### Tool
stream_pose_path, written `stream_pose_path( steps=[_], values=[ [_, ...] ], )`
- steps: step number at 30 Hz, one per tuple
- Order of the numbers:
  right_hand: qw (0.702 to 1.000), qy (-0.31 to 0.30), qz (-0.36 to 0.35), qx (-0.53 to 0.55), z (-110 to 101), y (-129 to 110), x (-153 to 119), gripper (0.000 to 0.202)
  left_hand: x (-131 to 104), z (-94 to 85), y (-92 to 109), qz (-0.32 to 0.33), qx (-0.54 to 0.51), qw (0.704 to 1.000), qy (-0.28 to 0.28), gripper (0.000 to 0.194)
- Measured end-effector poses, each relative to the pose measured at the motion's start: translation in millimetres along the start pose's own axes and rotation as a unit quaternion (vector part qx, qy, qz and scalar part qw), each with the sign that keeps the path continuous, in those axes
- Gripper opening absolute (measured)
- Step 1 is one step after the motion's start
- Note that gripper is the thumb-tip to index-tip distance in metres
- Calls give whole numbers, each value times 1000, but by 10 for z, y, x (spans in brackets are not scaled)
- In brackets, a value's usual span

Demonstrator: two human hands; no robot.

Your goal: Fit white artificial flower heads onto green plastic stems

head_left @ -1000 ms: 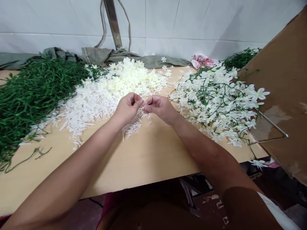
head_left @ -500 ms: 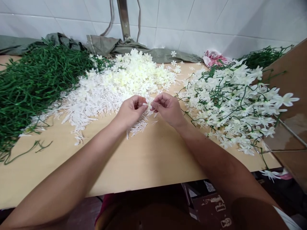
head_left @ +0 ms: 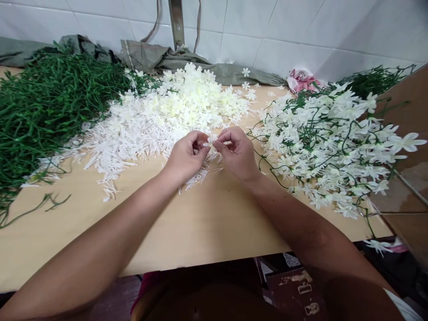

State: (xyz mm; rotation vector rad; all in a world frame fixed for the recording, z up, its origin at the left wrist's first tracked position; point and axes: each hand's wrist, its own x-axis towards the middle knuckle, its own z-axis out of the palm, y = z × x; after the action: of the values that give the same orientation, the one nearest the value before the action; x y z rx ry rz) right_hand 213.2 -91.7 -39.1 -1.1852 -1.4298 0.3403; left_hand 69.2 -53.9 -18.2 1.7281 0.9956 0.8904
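Observation:
Between my two hands is a small white artificial flower point(head_left: 211, 141). My left hand point(head_left: 187, 154) pinches it from the left with thumb and fingers. From the right, the thumb and forefinger of my right hand point(head_left: 238, 154) close on the same flower. The fingers cover part of it, so its stem end is hidden. Right behind and under my hands spreads a heap of loose white blossoms point(head_left: 187, 104), paler and thread-like along its near side point(head_left: 133, 138).
Green plastic stems point(head_left: 67, 93) are piled at the left. At the right lies a pile of white flowers on green stems point(head_left: 321, 147), partly over the table edge. Grey cloth point(head_left: 214, 73) and a pink-white rag point(head_left: 302, 80) lie along the tiled wall point(head_left: 240, 26).
The view has shifted slightly. Both hands stay together at the flower, and the right fingers have come a little further over it.

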Motion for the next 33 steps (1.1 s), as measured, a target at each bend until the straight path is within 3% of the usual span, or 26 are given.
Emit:
stream_pose_path(
  steps=[4,8,22,27,33],
  values=[
    [989,5,-118,-88,-31,-18,12,19,-13,-7,-43,32,32,999,9,14],
    [984,6,-143,-108,-29,0,12,18,-21,-10,-69,40,36,999,10,15],
    [999,-10,15,30,31,33,-12,19,-2,-7,-28,32,-13,999,8,14],
    [977,-17,153,144,52,21,7,24,14,-37,-18,-2,-49,999,-13,15],
    [966,-10,187,180,62,-23,20,33,18,-35,11,-16,-69,997,-25,16]
  ],
)
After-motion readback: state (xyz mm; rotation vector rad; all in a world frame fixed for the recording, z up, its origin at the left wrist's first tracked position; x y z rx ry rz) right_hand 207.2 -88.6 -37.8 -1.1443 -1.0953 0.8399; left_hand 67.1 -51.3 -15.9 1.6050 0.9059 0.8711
